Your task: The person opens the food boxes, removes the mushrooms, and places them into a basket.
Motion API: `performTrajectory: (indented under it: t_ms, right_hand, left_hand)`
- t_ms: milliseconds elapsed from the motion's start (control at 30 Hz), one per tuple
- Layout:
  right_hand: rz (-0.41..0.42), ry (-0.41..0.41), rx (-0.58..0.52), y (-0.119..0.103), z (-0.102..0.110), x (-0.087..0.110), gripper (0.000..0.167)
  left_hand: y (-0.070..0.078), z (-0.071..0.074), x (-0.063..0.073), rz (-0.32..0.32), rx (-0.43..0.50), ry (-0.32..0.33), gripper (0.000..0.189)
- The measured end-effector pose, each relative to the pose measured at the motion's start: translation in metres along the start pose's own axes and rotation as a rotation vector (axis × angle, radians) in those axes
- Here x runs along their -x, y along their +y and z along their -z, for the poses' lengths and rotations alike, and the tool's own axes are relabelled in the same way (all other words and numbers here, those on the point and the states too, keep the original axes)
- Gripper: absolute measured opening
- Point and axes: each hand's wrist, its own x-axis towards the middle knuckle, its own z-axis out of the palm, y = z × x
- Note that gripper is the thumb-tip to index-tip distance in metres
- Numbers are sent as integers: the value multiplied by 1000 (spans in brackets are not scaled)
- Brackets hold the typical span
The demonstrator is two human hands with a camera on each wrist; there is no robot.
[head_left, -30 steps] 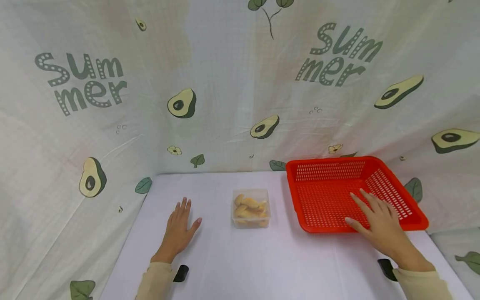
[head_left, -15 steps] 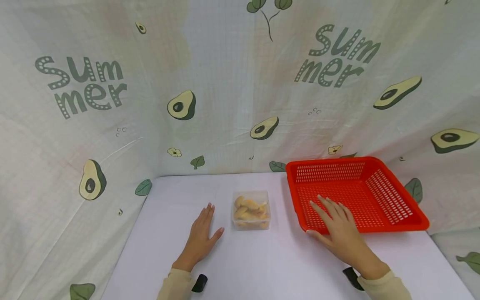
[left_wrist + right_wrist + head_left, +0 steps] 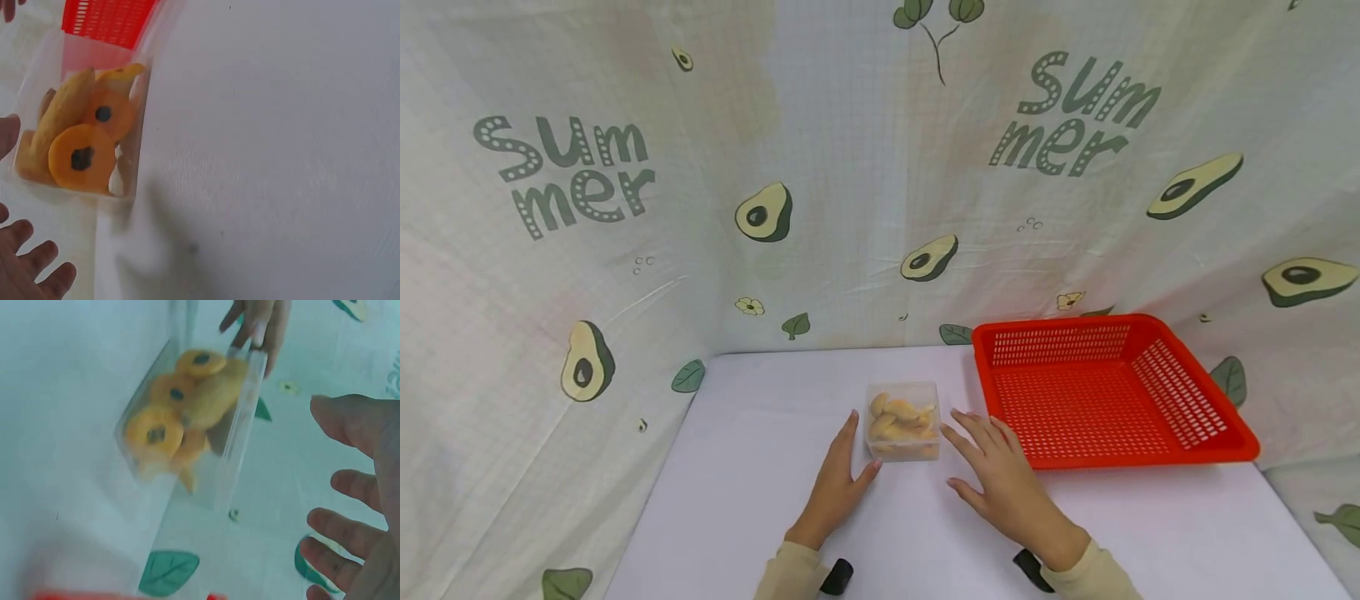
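Note:
A clear plastic box point(image 3: 902, 450) sits on the white table, holding several yellow-orange pieces point(image 3: 901, 417). In the left wrist view, some pieces show round orange faces point(image 3: 65, 159) with a dark patch in the middle. My left hand point(image 3: 833, 487) is at the box's left side, fingers extended, thumb by the near left corner; whether it touches the box I cannot tell. My right hand point(image 3: 1003, 492) hovers at the box's right, fingers spread and slightly bent, holding nothing. In the right wrist view, its fingers point(image 3: 347, 531) are apart from the box.
A red perforated plastic basket point(image 3: 1112, 458) stands to the right of the box, near the table's back edge. Behind the table hangs a pale cloth point(image 3: 842, 150) printed with avocados, leaves and lettering. Black straps point(image 3: 837, 577) show at my wrists.
Both hands have moved inward toward the box: the left one rightward, the right one leftward from over the red basket. The box and basket stay in place.

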Motion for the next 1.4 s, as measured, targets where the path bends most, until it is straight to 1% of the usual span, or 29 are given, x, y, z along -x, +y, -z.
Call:
performTrajectory:
  t_ms: [100, 167, 267, 333, 400, 533, 667, 800, 933, 1067, 1267, 1400]
  right_hand:
    - [18, 6, -11, -10, -12, -8, 79]
    - [11, 4, -30, -15, -21, -13, 79]
    - [-10, -8, -52, -19, -34, -20, 79]
    - [-23, -8, -78, -18, -44, -23, 77]
    - [-33, -8, -101, -17, -52, -24, 74]
    - [-35, 10, -148, -14, -66, -26, 69]
    - [-26, 23, -151, -12, -74, -29, 65]
    - [-6, 32, -153, -13, -79, -36, 60]
    - [3, 64, -149, -12, -82, -43, 53]
    - [-18, 102, -138, -12, -84, -46, 49]
    - [-37, 106, -115, -11, -84, -49, 44]
    - [-11, 111, -88, -9, -83, -53, 42]
  left_hand:
    - [3, -7, -2, 42, 93, 13, 85]
    - [5, -11, -4, 64, 171, 26, 85]
    - [6, -17, -8, 80, 284, 50, 86]
    - [6, -21, -9, 88, 334, 63, 85]
    - [6, -25, -10, 94, 363, 73, 85]
    - [6, -29, -10, 110, 379, 84, 83]
    - [5, -30, -10, 129, 376, 99, 81]
    - [3, -30, -12, 144, 383, 110, 78]
    - [2, -30, -14, 150, 409, 106, 76]
    - [1, -29, -17, 145, 419, 88, 75]
    - [1, -26, -20, 132, 415, 90, 72]
    - [2, -25, -22, 133, 394, 98, 71]
